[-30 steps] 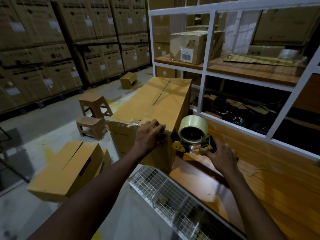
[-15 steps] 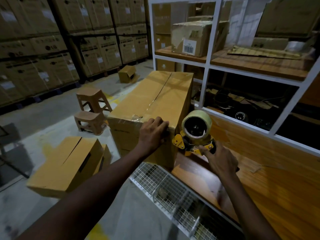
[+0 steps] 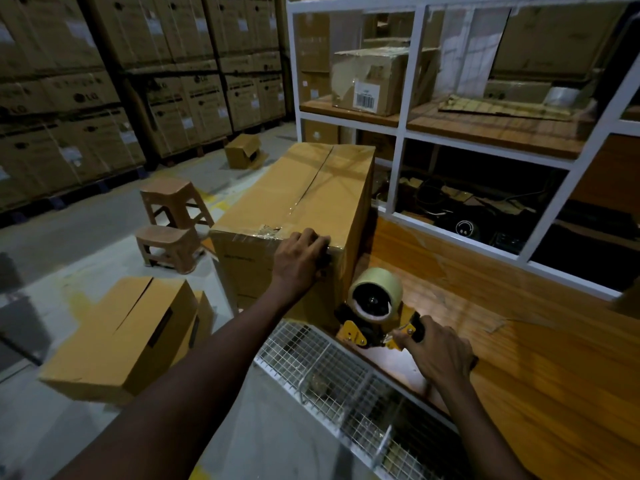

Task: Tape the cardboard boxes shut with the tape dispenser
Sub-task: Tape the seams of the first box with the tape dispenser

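Long brown cardboard box (image 3: 304,199) at the wooden desk's (image 3: 519,341) left edge, clear tape (image 3: 293,210) glossy along its top seam, left hand (image 3: 299,259) curled over its near top edge, right hand (image 3: 438,351) gripping the handle of a yellow tape dispenser (image 3: 374,306) with pale roll, just beside the box, near the desk's front edge

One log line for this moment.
left hand: holds cardboard box near top edge | right hand: grips tape dispenser | tape dispenser: off box, beside its near right corner
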